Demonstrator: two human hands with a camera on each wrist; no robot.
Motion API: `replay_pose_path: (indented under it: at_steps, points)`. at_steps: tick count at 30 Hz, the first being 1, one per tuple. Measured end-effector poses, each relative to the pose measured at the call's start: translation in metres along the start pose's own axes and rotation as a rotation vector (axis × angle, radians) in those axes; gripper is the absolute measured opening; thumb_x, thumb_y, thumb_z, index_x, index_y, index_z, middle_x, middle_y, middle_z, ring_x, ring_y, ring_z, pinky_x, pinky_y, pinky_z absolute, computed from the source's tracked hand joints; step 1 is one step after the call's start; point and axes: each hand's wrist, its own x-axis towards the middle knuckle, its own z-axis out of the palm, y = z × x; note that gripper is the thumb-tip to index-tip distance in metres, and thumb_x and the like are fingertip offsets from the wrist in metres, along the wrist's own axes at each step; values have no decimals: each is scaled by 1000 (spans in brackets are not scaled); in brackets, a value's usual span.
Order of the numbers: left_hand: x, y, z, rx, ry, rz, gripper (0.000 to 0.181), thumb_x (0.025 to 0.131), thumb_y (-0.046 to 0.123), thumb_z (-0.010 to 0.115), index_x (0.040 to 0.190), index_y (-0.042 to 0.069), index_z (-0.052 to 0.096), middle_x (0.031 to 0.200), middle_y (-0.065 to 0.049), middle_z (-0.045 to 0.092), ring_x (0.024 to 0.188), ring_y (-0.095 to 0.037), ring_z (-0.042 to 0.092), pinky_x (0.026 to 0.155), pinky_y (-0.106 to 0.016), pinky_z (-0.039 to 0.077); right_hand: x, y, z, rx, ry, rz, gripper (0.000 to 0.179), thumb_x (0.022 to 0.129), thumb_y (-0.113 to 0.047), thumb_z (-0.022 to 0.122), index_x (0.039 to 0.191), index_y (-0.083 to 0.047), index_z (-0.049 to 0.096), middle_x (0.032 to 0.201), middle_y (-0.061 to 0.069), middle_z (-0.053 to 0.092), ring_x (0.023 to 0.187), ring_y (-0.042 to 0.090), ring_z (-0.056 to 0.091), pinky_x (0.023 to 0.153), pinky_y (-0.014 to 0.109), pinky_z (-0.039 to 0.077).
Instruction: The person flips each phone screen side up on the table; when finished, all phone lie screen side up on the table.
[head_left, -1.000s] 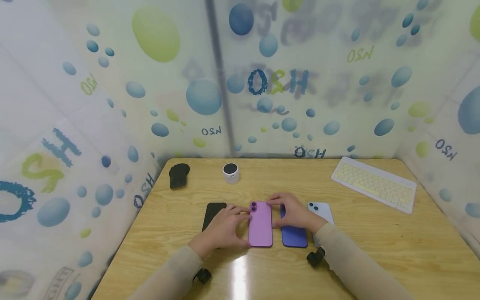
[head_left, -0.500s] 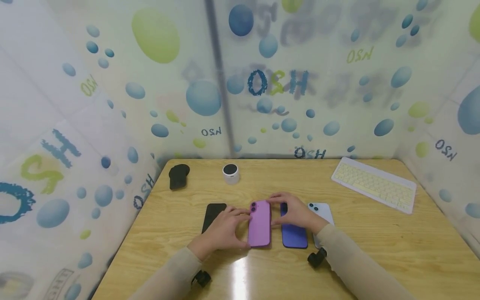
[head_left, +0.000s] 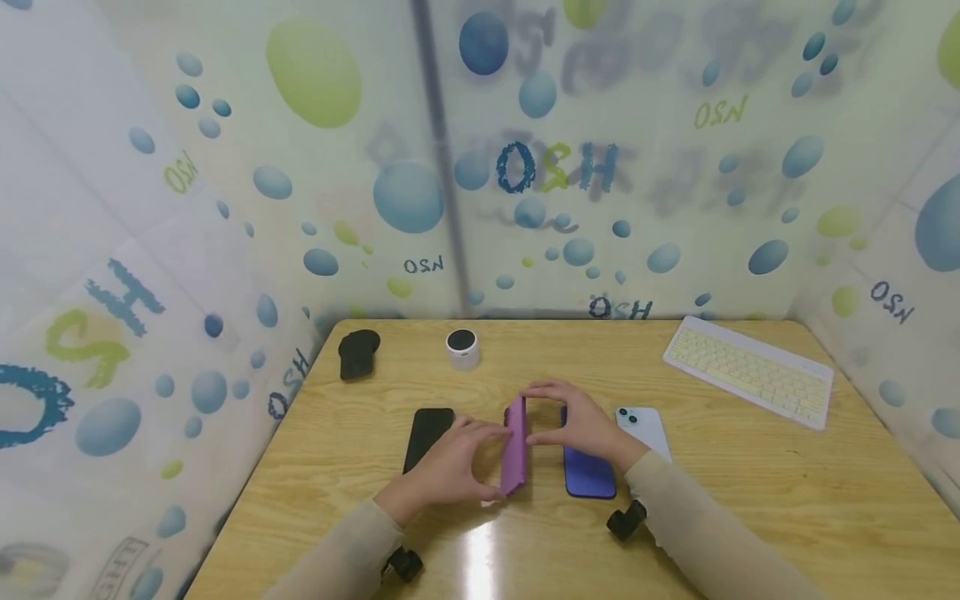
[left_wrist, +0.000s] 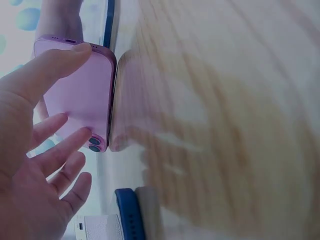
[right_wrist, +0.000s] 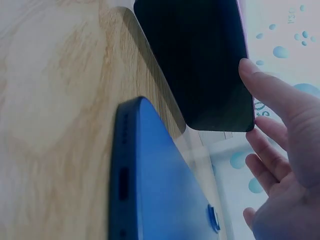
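Observation:
A pink smartphone (head_left: pixel 514 450) stands tipped up on its long side between the two hands. My left hand (head_left: pixel 448 462) holds it from the left. In the left wrist view its thumb lies at the phone's port end and two fingertips touch the pink back (left_wrist: pixel 80 90) near the cameras. From the right, my right hand (head_left: pixel 588 425) holds the raised side. The right wrist view shows its thumb and fingertips at the edge and corner of the dark screen (right_wrist: pixel 200 65). A blue smartphone (head_left: pixel 590 477) lies face down, partly under the right hand.
A black phone (head_left: pixel 425 433) lies partly behind the left hand; a pale blue phone (head_left: pixel 647 427) lies by the right forearm. Further back are a flat black object (head_left: pixel 358 354), a small white cylinder with a dark top (head_left: pixel 462 350) and a white keyboard (head_left: pixel 752 371).
The pink phone has gone from lying flat, back up, to standing on its long left side. My right hand has shifted slightly left with the raised edge; the left hand has barely moved.

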Motion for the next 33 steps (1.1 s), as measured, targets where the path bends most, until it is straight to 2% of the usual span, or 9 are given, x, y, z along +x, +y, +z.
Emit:
replay_pose_path:
  at_steps: [9, 14, 19, 24, 30, 33]
  points:
    - [-3, -1, -4, -87, 56, -2, 91, 67, 44, 96, 147, 31, 54, 147, 13, 58, 125, -11, 47, 105, -42, 47, 5, -5, 7, -3, 24, -61, 72, 77, -37, 92, 140, -17, 65, 148, 5, 59, 141, 33, 51, 115, 60, 39]
    - [-4, -2, -7, -86, 107, 58, 91, 67, 44, 96, 147, 27, 55, 148, 11, 58, 124, -12, 48, 103, -42, 48, 7, -9, 9, -19, 21, -73, 71, 76, -38, 92, 140, -21, 65, 147, 5, 59, 140, 33, 51, 114, 60, 40]
    - [-6, -5, -10, -82, 137, 114, 91, 70, 45, 95, 148, 24, 54, 154, 4, 54, 129, -16, 48, 105, -47, 47, 9, -12, 14, -34, 25, -80, 71, 76, -41, 91, 140, -24, 65, 147, 4, 60, 140, 32, 52, 114, 59, 40]
    - [-8, -9, -13, -92, 135, 129, 94, 71, 47, 94, 151, 22, 53, 160, 1, 48, 135, -21, 46, 108, -54, 44, 13, -14, 19, -26, 33, -83, 73, 75, -41, 92, 140, -21, 65, 148, 8, 59, 141, 33, 51, 115, 61, 38]
    - [-11, -13, -17, -105, 142, 148, 94, 71, 49, 93, 151, 21, 53, 159, -2, 49, 137, -23, 46, 110, -57, 41, 16, -15, 24, -18, 42, -61, 75, 74, -41, 93, 140, -21, 64, 150, 11, 57, 143, 33, 49, 117, 61, 36]
    - [-12, -15, -18, -110, 156, 162, 92, 72, 49, 92, 150, 19, 54, 159, 0, 49, 137, -24, 47, 111, -58, 40, 17, -13, 27, -26, 41, -49, 76, 75, -42, 92, 142, -20, 63, 150, 9, 58, 143, 33, 49, 117, 60, 36]
